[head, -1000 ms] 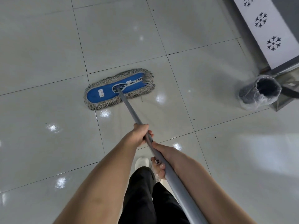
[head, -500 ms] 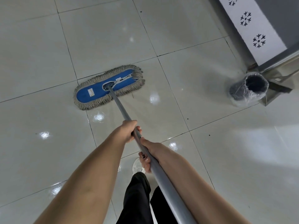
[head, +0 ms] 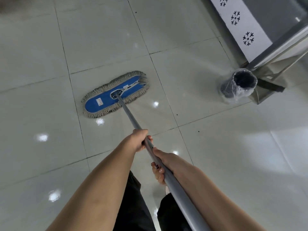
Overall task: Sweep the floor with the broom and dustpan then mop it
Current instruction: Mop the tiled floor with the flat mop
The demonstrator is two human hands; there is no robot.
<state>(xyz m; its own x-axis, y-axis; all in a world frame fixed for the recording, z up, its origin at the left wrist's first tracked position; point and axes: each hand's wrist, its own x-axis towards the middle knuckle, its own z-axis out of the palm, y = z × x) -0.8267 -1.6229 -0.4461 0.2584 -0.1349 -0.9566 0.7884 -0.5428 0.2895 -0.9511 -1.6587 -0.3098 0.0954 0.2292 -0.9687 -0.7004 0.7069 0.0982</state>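
A flat mop with a blue pad and beige fringe, the mop head (head: 100,104), lies on the glossy pale tiled floor (head: 41,97) ahead of me. Its grey metal handle (head: 130,117) runs back toward my body. My left hand (head: 139,140) is wrapped around the handle higher up the shaft, toward the head. Just behind it, my right hand (head: 160,165) grips the same handle from the right side. Both forearms reach forward over my dark trousers. No broom or dustpan is in view.
A small black waste bin (head: 238,85) lined with a clear plastic bag stands on the floor at the right. Beside it is a metal frame leg (head: 273,62) and a white panel (head: 240,25) with dark snowflake marks. Small dark specks dot the tiles.
The view has shifted, so the mop head and bin sit further right in frame. The mop head has slid along the tiles; both hands keep the same grip on the handle.
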